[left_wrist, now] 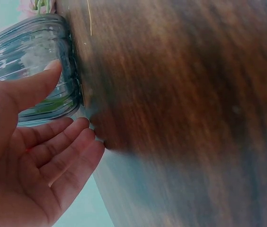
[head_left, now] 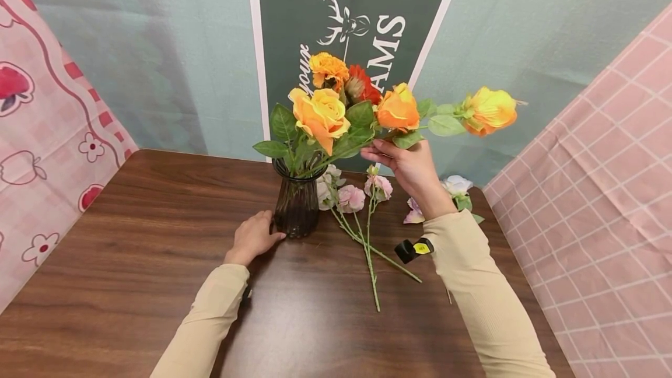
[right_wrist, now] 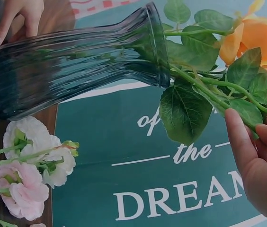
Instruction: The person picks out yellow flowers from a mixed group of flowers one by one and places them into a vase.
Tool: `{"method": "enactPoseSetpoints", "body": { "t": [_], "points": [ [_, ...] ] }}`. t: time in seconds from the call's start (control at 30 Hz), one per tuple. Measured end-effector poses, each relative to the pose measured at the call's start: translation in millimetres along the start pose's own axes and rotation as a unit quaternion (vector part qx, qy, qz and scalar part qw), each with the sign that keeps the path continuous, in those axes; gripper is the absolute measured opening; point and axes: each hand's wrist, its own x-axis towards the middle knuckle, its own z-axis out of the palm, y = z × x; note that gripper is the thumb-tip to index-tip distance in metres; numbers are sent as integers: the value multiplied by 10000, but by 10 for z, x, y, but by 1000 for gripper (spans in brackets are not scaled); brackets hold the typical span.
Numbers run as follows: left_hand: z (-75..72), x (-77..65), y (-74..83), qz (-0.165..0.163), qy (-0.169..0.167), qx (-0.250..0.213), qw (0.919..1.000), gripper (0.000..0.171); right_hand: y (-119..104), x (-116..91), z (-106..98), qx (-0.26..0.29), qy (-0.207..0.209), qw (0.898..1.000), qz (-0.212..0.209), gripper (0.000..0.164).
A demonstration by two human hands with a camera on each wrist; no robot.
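Note:
A dark, ribbed glass vase [head_left: 297,206] stands upright on the table, holding a yellow-orange rose [head_left: 321,118], an orange carnation-like flower [head_left: 328,69] and a red flower [head_left: 363,85]. My left hand [head_left: 255,235] is at the vase's lower left side; in the left wrist view its fingers [left_wrist: 69,156] are fairly straight and the thumb overlaps the glass. My right hand [head_left: 406,165] pinches a green stem [right_wrist: 204,90] to the right of the vase's mouth, into which the stem runs. Beyond that hand show an orange rose [head_left: 397,108] and a yellow-orange bloom [head_left: 490,111] leaning right.
Pink flowers [head_left: 350,198] on long green stems lie on the wooden table [head_left: 173,238] right of the vase. A white flower [head_left: 457,184] lies farther right, past my right wrist. Fabric [head_left: 157,45] hangs behind the table, with pink cloth [head_left: 604,191] along the right.

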Motion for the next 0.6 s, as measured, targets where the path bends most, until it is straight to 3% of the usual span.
{"method": "enactPoseSetpoints", "body": {
  "t": [0.6],
  "points": [
    [-4, 10, 8, -28, -102, 49, 9999, 65, 55, 30, 97, -620, -180, 9979, -20, 26]
  ]
}}
